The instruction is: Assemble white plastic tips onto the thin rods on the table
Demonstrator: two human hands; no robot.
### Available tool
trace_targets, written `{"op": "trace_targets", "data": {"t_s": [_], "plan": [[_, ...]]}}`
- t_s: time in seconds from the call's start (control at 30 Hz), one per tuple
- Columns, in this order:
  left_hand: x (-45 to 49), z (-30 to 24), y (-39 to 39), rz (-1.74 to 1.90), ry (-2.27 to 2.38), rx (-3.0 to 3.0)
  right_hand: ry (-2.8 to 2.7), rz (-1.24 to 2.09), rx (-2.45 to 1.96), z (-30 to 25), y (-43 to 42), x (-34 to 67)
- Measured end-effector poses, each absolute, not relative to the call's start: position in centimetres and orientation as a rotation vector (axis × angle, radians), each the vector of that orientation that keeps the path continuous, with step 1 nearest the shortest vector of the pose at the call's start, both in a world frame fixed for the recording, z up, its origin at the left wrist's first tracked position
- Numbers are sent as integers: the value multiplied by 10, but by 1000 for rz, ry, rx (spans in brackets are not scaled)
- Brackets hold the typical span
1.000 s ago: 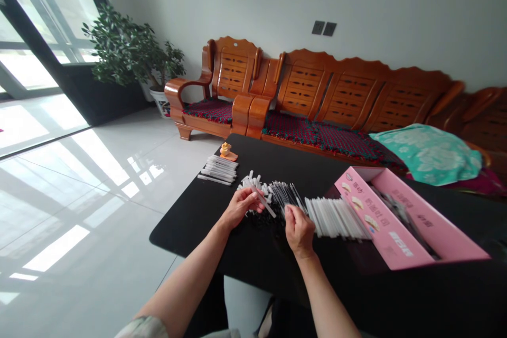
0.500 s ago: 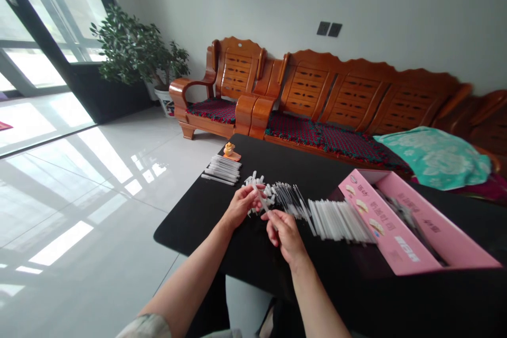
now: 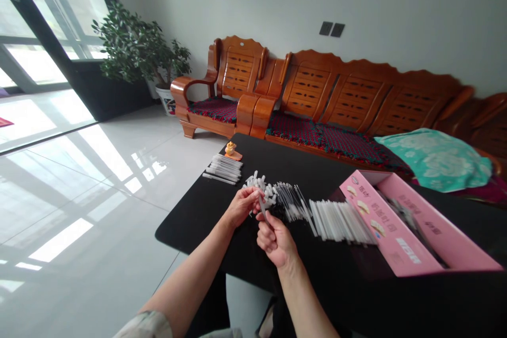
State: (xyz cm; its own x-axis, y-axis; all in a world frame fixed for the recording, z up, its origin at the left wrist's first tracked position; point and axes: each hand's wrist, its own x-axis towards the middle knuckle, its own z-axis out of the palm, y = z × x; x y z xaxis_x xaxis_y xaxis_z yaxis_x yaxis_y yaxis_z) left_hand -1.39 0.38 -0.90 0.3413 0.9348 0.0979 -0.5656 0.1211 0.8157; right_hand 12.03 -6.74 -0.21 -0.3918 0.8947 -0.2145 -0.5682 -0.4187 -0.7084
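Between my two hands is a slim whitish pen (image 3: 262,206), tilted, over the black table. My left hand (image 3: 241,208) pinches its upper end with thumb and fingertips; a small white piece there may be a cap, but the fingers partly hide it. My right hand (image 3: 278,240) is closed round the lower part, fingers curled. Just beyond my hands lies a heap of small white caps (image 3: 271,196). Right of it are thin dark-tipped pen refills (image 3: 289,200), then a row of whitish tubes (image 3: 340,221) like pen barrels. Several whitish pens (image 3: 224,169) lie stacked at the left.
A long pink box (image 3: 390,232) stands on the right of the black table (image 3: 190,222), with dark and grey contents. A small yellow-orange figurine (image 3: 231,150) sits at the far left corner. Behind are a wooden sofa (image 3: 309,84) and a potted plant (image 3: 138,47).
My right hand has turned and its fingers have curled more tightly round the pen, shifting slightly left. My left hand stays at the upper end. The view has shifted slightly.
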Motion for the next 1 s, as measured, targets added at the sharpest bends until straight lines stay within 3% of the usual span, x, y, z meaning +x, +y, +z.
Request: {"op": "trace_targets", "data": {"t_s": [0.07,0.27,0.33,0.5,0.57,0.67,0.87,0.93,1.0], "plan": [[-14,-12,6,1200,562,902,-795,1759,-906,0,-67,120],[-12,-16,10,1250,618,859,-1425,766,-1358,12,-66,120],[-14,-15,11,1238,593,848,-1386,827,-1358,13,-66,117],[-17,-11,8,1158,534,845,-945,1719,-1014,11,-71,112],[-17,-10,7,1141,531,852,-857,1854,-886,9,-72,114],[-14,-12,7,1177,570,869,-935,1677,-980,7,-72,118],[-10,-17,9,1286,643,842,-1578,586,-1458,9,-66,118],[-11,-18,11,1303,648,834,-1596,520,-1493,11,-65,115],[-14,-17,13,1282,647,840,-1518,695,-1430,12,-64,113]]}}
